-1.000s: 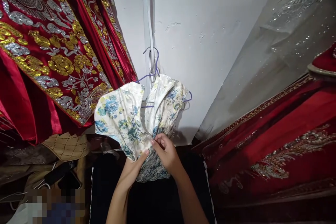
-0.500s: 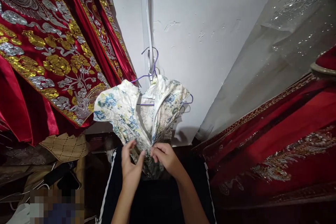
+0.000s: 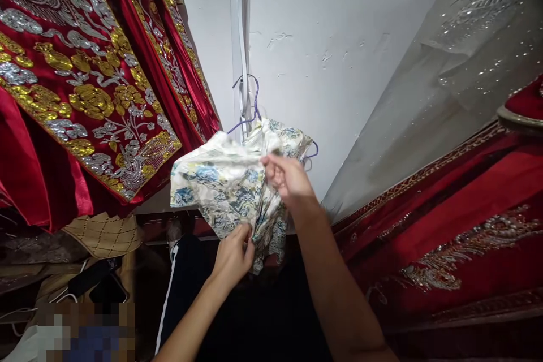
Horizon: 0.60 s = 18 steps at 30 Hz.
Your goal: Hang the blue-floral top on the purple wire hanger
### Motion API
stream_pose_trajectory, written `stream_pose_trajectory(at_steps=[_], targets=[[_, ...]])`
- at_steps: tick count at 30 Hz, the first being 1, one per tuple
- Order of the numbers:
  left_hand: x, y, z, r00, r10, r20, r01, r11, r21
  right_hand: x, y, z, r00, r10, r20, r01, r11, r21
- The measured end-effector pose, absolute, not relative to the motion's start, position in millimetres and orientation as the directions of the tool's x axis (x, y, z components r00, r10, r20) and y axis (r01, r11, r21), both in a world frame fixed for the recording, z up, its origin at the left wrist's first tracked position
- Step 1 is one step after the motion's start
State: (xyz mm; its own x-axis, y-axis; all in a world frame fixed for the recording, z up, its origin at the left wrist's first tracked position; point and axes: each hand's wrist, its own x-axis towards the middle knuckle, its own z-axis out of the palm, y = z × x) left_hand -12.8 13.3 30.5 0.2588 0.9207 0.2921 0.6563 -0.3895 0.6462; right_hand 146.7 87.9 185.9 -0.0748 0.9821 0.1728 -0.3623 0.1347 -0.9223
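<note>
A white dress or top with a blue and yellow floral print [image 3: 216, 181] hangs from a purple wire hanger [image 3: 256, 99] in front of me. My left hand [image 3: 235, 249] pinches the garment low at its front opening. Higher up, near the neckline, the closed fingers of my right hand [image 3: 288, 175] grip the front edge and draw it taut across the chest. The two front edges lie close together between my hands. Whether the garment has a zip or buttons is too small to make out.
Red robes with gold and silver embroidery [image 3: 91, 99] hang at the left. A sheer sparkly fabric [image 3: 424, 102] and a red beaded garment [image 3: 475, 209] hang at the right. Behind is a white wall [image 3: 322, 22]; a tan quilted item [image 3: 102, 235] and a black phone-like object [image 3: 108, 291] lie lower left.
My right hand has moved up from the bottom of the opening to near the neckline. My left hand has closed on the lower front. The gaping neckline has been drawn together.
</note>
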Motion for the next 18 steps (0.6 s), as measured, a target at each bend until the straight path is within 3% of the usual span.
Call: stream_pose_trajectory(at_steps=[3, 6, 10, 13, 18], targets=[[-20, 22, 43, 0.27, 0.937, 0.221, 0.741, -0.348, 0.574, 144, 104, 220, 0.014, 0.96, 0.279, -0.4, 0.261, -0.878], [-30, 30, 67, 0.289, 0.934, 0.21, 0.698, -0.356, 0.622, 135, 102, 220, 0.015, 0.95, 0.311, -0.381, 0.293, -0.877], [-38, 44, 133, 0.185, 0.858, 0.479, 0.465, -0.506, 0.727, 124, 89, 203, -0.07, 0.942, 0.329, -0.263, 0.301, -0.917], [-40, 61, 186, 0.082, 0.691, 0.719, 0.469, -0.663, 0.584, 120, 85, 203, -0.131, 0.914, 0.383, -0.156, 0.363, -0.919], [-34, 83, 225, 0.229, 0.546, 0.806, 0.615, -0.723, 0.315, 119, 100, 194, -0.122, 0.878, 0.463, -0.039, 0.462, -0.886]])
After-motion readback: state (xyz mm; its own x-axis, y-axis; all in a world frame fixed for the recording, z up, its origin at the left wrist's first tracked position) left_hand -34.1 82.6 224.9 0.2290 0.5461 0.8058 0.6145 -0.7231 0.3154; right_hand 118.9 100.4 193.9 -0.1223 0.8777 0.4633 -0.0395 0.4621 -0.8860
